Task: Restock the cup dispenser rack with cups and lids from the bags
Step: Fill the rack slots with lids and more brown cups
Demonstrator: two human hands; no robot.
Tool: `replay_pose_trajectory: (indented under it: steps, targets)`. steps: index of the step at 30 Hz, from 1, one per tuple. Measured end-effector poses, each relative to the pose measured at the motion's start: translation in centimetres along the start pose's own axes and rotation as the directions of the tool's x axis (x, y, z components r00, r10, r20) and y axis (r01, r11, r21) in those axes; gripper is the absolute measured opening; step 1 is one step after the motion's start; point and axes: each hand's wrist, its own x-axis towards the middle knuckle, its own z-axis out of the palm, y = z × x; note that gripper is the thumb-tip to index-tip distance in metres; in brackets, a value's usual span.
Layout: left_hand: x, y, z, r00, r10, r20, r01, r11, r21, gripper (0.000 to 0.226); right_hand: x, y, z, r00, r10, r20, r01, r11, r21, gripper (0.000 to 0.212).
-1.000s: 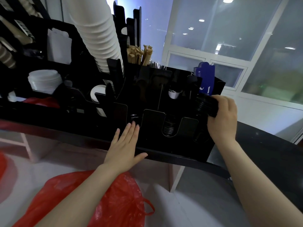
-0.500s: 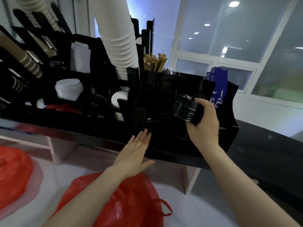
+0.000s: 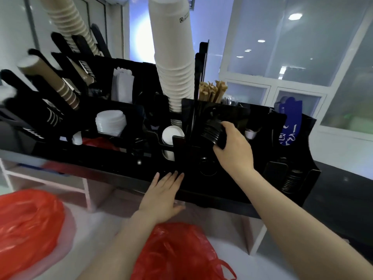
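Head view: the black dispenser rack runs right along the counter edge, its front wall close to the person, with open floor below. The left hand lies flat, fingers straight, fingertips touching the rack's lower front edge, holding nothing. The right hand has its grip curled round a stack of black lids, held tilted above a middle compartment. More black lids sit in the far-right front slot. A tall white cup stack rises from the centre, white lids sit piled to the left, and brown cups lean in the left-hand tubes. Wooden stirrers stand behind. Two red bags lie on the floor below.
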Motion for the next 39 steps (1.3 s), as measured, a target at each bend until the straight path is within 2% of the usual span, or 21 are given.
replay_pose_trajectory:
  steps: [3, 5, 7, 14, 17, 20, 23, 26, 29, 35, 39]
  targets:
    - [0.1, 0.0, 0.0, 1.0, -0.025, 0.014, 0.025, 0.999, -0.049, 0.09, 0.8, -0.4, 1.3, 1.0, -0.016, 0.021, 0.021, 0.967, -0.254, 0.045]
    - [0.1, 0.0, 0.0, 0.999, -0.039, 0.018, 0.04, 0.996, -0.075, 0.089, 1.1, -0.6, 1.9, 0.995, -0.041, 0.087, 0.071, 0.922, -0.38, 0.043]
    - [0.1, 0.0, 0.1, 0.999, -0.049, 0.02, 0.051, 0.994, -0.099, 0.089, 1.3, -0.7, 2.5, 0.987, -0.062, 0.15, 0.125, 0.883, -0.453, 0.041]
    - [0.0, -0.1, 0.4, 0.999, -0.044, 0.006, 0.044, 0.994, -0.096, 0.085, 1.4, -0.7, 3.7, 0.983, -0.045, 0.176, 0.145, 0.778, -0.611, 0.03]
    - [0.0, -0.1, 0.3, 0.999, -0.047, 0.024, 0.049, 0.994, -0.096, 0.085, -0.1, -0.3, 4.3, 0.982, -0.058, 0.182, 0.162, 0.757, -0.633, 0.026]
    - [0.0, -0.1, 0.2, 0.997, -0.051, 0.05, 0.056, 0.994, -0.093, 0.086, -1.0, 0.2, 4.5, 0.973, -0.135, 0.187, 0.227, 0.716, -0.66, 0.031]
    - [-0.1, 0.0, 0.0, 0.997, -0.056, 0.055, 0.062, 0.994, -0.095, 0.088, -0.9, 1.0, 4.3, 0.915, -0.166, 0.367, 0.382, 0.645, -0.662, 0.055]
    - [-0.1, 0.0, -0.2, 0.996, -0.058, 0.064, 0.065, 0.993, -0.099, 0.088, -0.1, 1.2, 3.3, 0.824, -0.13, 0.552, 0.486, 0.665, -0.568, 0.073]
    - [-0.1, 0.1, -0.3, 0.996, -0.055, 0.075, 0.062, 0.993, -0.096, 0.089, 0.4, 1.2, 2.2, 0.753, -0.088, 0.653, 0.517, 0.693, -0.503, 0.069]
    - [0.0, 0.1, -0.5, 0.994, -0.051, 0.093, 0.061, 0.992, -0.108, 0.086, 0.5, 0.8, 1.6, 0.751, -0.021, 0.66, 0.473, 0.714, -0.516, 0.058]
    - [0.0, 0.1, -0.5, 0.995, -0.054, 0.088, 0.063, 0.992, -0.112, 0.086, 0.6, 0.3, 1.7, 0.736, 0.025, 0.677, 0.46, 0.715, -0.527, 0.059]
